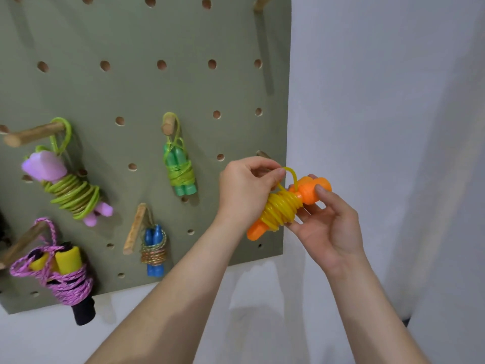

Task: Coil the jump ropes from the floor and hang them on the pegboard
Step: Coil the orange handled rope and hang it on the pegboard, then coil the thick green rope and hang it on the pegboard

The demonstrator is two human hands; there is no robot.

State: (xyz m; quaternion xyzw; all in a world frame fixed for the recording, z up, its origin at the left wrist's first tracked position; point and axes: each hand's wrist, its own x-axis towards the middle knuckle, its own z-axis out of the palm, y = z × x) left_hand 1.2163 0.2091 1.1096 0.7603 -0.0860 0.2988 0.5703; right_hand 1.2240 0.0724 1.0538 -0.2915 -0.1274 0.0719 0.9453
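A jump rope with orange handles (311,191) and a yellow cord coiled around them (282,210) is held in front of the lower right corner of the green pegboard (210,95). My left hand (245,189) pinches a small yellow loop (291,176) standing up from the coil. My right hand (326,223) holds the bundle from below and the right, fingers curled round the handles. A wooden peg (262,154) sticks out just above my left hand, mostly hidden by it.
Several coiled ropes hang on pegs: pink handles with green cord (70,190), green handles (181,172), blue handles (154,250), yellow and black handles with pink cord (63,274). A bare peg (261,3) sits at the top right. White wall (380,101) lies right of the board.
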